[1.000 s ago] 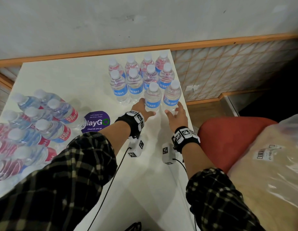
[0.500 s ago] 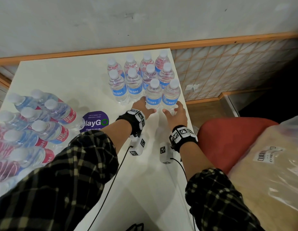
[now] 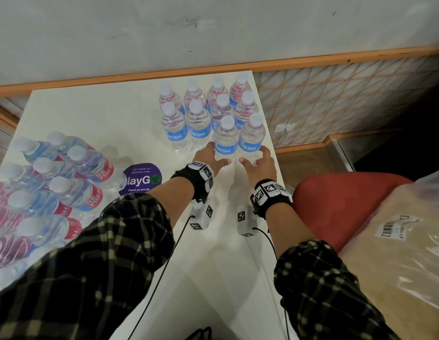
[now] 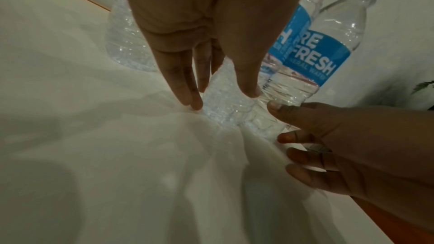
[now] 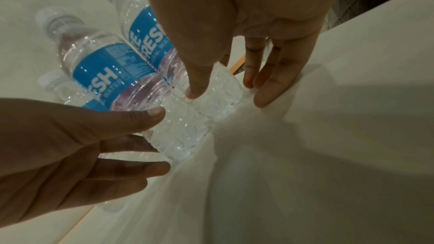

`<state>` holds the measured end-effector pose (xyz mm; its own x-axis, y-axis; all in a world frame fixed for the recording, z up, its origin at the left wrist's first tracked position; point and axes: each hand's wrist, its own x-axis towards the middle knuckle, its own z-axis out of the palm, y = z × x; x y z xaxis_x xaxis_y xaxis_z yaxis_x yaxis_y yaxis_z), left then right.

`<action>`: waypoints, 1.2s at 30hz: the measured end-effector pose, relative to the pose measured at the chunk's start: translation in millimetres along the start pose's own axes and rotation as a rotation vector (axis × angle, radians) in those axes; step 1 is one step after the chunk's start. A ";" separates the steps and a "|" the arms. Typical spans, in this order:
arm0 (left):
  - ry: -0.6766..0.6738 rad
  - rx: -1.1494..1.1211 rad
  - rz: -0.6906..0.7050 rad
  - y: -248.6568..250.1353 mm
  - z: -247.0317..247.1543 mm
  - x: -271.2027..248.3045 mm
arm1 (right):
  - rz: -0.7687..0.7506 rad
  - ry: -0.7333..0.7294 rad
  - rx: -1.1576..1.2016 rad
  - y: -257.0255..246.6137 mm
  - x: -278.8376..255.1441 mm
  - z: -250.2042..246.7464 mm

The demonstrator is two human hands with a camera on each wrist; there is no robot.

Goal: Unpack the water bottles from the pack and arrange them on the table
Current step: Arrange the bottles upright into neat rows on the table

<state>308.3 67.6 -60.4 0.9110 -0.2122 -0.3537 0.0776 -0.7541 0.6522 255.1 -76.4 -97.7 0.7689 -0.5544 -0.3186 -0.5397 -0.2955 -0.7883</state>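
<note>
Several upright water bottles with blue labels stand in rows at the back right of the white table. My left hand brackets the base of the front left bottle, straight fingers on one side and thumb on the other. My right hand does the same at the front right bottle, its spread fingers touching the table. The torn pack holds several more bottles at the left.
The front right bottle stands close to the table's right edge. A purple round sticker lies between the pack and my arms. A red seat and a plastic-wrapped bundle are on the right, off the table.
Both hands have slid the two front bottles a little farther back, closer to the row behind them.
</note>
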 end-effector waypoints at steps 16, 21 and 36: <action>-0.003 0.004 -0.007 -0.5 0.8 3.3 | 0.024 -0.047 -0.049 3.8 2.3 -1.1; 0.009 -0.013 -0.011 -1.4 2.8 1.8 | 0.007 -0.042 -0.061 4.8 2.1 -0.4; -0.050 0.157 -0.078 -10.8 -3.4 -22.7 | -0.006 -0.046 -0.050 9.7 -8.3 -2.2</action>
<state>288.2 82.6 -57.2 0.8830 -0.1773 -0.4347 0.0791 -0.8565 0.5100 242.8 -76.3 -101.5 0.7863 -0.5163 -0.3392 -0.5510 -0.3380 -0.7630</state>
